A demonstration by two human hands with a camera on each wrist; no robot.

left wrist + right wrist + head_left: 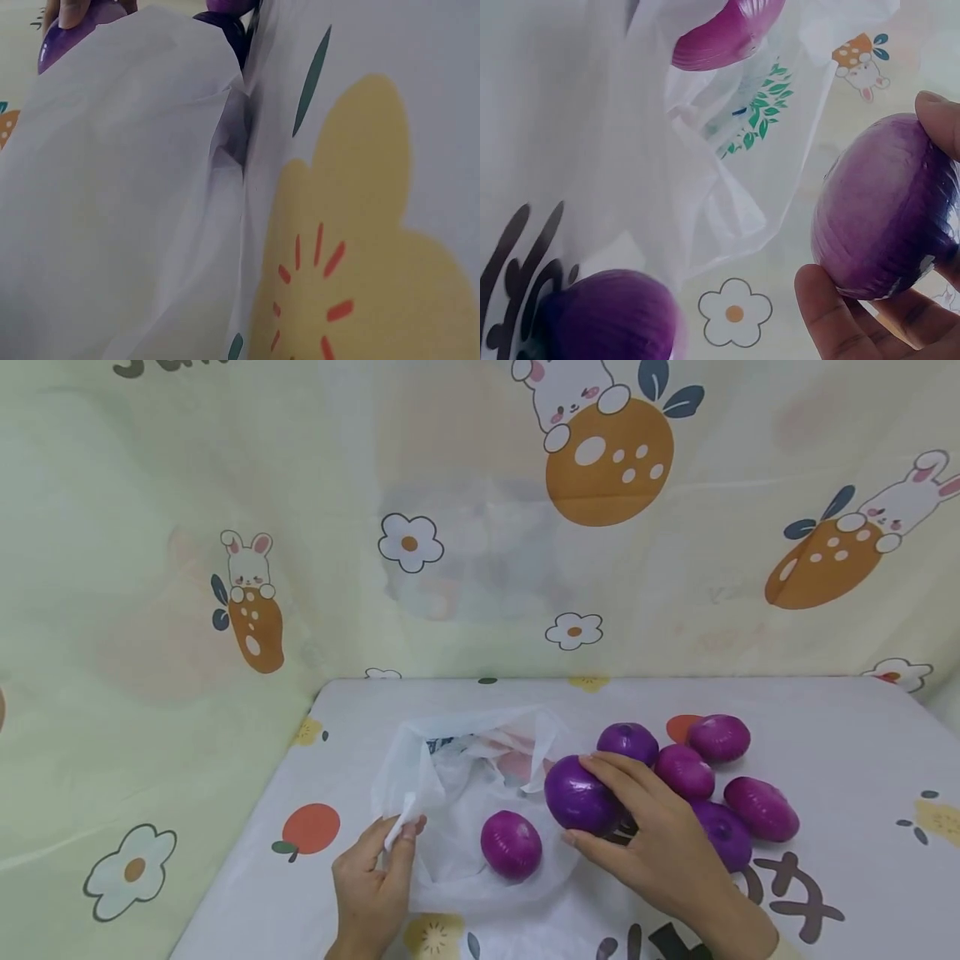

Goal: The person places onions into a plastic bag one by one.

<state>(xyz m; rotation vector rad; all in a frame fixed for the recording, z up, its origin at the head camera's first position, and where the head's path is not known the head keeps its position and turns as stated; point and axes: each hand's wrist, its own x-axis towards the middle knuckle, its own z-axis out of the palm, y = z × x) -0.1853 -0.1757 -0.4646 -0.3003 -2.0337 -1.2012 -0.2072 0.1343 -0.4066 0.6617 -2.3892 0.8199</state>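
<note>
A white plastic bag lies on the table with its mouth spread toward me. My left hand pinches the bag's left edge between thumb and fingers. One bright purple-red onion rests inside the mouth on the bag's lower side. To the right, my right hand grips a darker red onion, raised beside the bag opening. The right wrist view shows thumb and fingertips around this onion. In the left wrist view the bag fills much of the picture and my left fingers are hidden.
Several more red onions sit grouped on the table right of the bag, partly behind my right hand. The printed tablecloth covers the table. A curtain with rabbits and flowers hangs behind its far edge.
</note>
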